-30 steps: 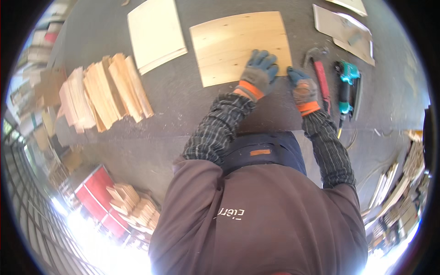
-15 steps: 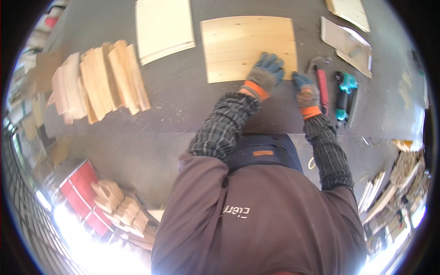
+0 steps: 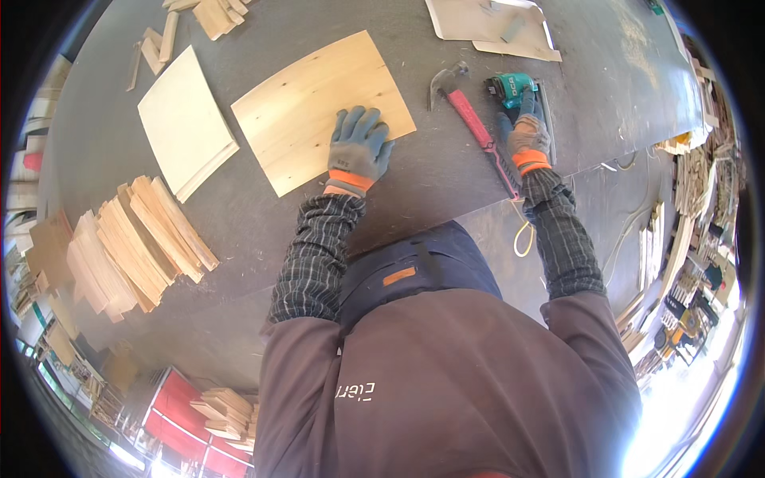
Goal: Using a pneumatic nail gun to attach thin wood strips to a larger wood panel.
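My left hand (image 3: pixel 357 153), in a grey-blue glove with an orange cuff, lies flat with fingers spread on the near edge of a thin plywood board (image 3: pixel 311 99). The board sits askew on the dark table. Over to the right, my gloved right hand (image 3: pixel 528 135) is closed around the body of a teal and black power tool (image 3: pixel 515 86). The tool's head shows beyond the fingers; my hand hides its handle. Between my hands, nearer the right one, lies a claw hammer (image 3: pixel 476 123) with a red and black handle.
Pale boards (image 3: pixel 183 127) are stacked left of the plywood. Nearer, at the left, lie several bundled wood strips (image 3: pixel 131 239). Loose wood pieces (image 3: pixel 215 17) are at the far left. A worn flat sheet (image 3: pixel 478 20) lies at the back, beyond the power tool.
My right hand has moved from beside the plywood's near right corner onto the power tool and closed on it. My left hand stays on the plywood. The whole view has turned.
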Available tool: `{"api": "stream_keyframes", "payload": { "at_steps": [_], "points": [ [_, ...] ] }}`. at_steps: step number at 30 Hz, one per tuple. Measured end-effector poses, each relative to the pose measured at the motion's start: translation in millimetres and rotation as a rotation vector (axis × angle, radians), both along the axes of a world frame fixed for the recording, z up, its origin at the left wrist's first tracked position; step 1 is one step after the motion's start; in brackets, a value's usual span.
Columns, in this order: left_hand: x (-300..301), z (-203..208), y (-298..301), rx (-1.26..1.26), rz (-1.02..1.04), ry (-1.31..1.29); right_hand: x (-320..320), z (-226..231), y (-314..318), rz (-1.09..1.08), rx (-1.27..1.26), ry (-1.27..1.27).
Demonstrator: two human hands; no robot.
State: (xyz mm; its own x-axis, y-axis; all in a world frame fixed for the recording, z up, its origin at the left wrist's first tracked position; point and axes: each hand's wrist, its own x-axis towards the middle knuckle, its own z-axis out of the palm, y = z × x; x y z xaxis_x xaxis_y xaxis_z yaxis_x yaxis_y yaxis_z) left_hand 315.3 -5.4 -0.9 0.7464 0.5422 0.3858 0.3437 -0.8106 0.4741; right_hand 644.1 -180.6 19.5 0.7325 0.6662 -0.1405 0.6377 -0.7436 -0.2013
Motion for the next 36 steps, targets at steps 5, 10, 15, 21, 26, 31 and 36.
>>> {"api": "stream_keyframes", "payload": {
  "at_steps": [5,10,15,21,26,31,36],
  "points": [
    [3.5,1.3,-1.3,0.029,0.004,0.006,-2.6,1.2,-7.4,-0.151,-0.100,-0.070],
    [6.9,-1.1,0.7,0.022,0.005,-0.014,57.5,-1.7,-21.2,-0.103,-0.012,0.268],
    [-1.4,1.9,0.5,0.026,0.006,0.015,38.7,91.9,-23.0,-0.339,0.133,0.733],
    [0.2,1.1,-1.2,0.009,0.012,0.007,-84.4,146.7,-1.0,-0.120,0.364,1.202],
    [-0.6,2.2,-2.4,-0.003,0.035,0.017,-130.1,129.9,23.6,-0.090,0.253,1.175],
    [-0.1,2.0,-1.8,-0.011,0.031,0.002,-132.3,104.2,24.1,-0.086,0.219,1.178],
    [-2.6,-2.3,-0.9,0.012,0.033,0.005,-134.3,109.2,25.3,-0.099,0.178,1.199]
  ]
}}
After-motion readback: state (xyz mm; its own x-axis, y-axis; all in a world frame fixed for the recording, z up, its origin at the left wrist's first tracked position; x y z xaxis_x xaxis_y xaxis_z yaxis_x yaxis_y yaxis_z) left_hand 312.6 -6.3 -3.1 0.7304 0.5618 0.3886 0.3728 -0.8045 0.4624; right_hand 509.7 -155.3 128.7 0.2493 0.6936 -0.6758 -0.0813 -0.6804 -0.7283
